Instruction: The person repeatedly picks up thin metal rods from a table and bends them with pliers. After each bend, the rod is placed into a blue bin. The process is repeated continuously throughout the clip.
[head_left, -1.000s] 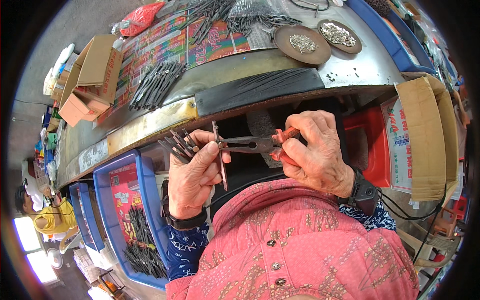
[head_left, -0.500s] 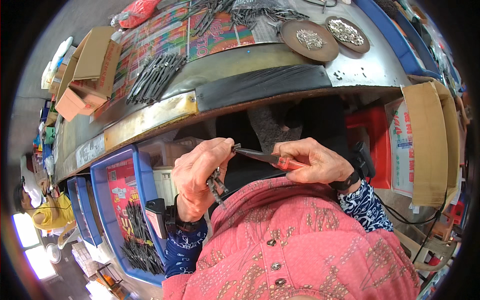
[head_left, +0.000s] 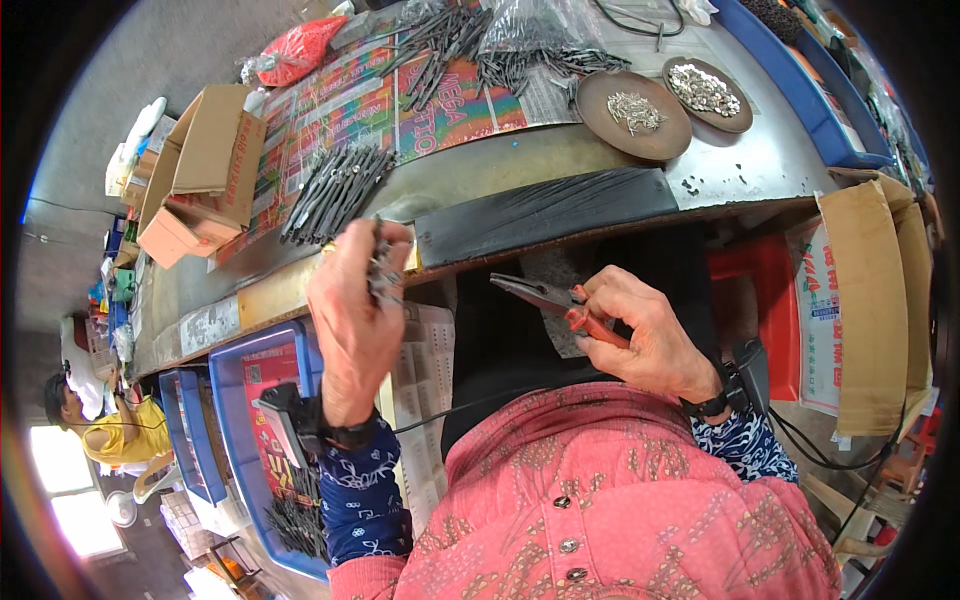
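Note:
My left hand (head_left: pixel 352 305) is closed around a few thin dark strips (head_left: pixel 381 270), blurred at the fingers. It is raised at the table's front edge, just below a stack of similar slim black pieces (head_left: pixel 338 193) with silvery spots. My right hand (head_left: pixel 640 325) grips pliers (head_left: pixel 548 298) by their red-orange handles, over my lap. The pliers' dark, pointed jaws aim left with nothing visible between them; whether they are fully closed I cannot tell.
Two brown round dishes (head_left: pixel 598 118) of small metal parts stand on the metal-topped table (head_left: pixel 480 160). Cardboard boxes (head_left: pixel 205 170) are at left and right. A blue bin (head_left: pixel 222 400) with black pieces sits lower left. Someone in yellow (head_left: pixel 130 430) is at far left.
My left hand has left the plier tips and moved up and left toward the table edge with its strips. The pliers stay in my right hand, tilted more. The whole view has shifted slightly.

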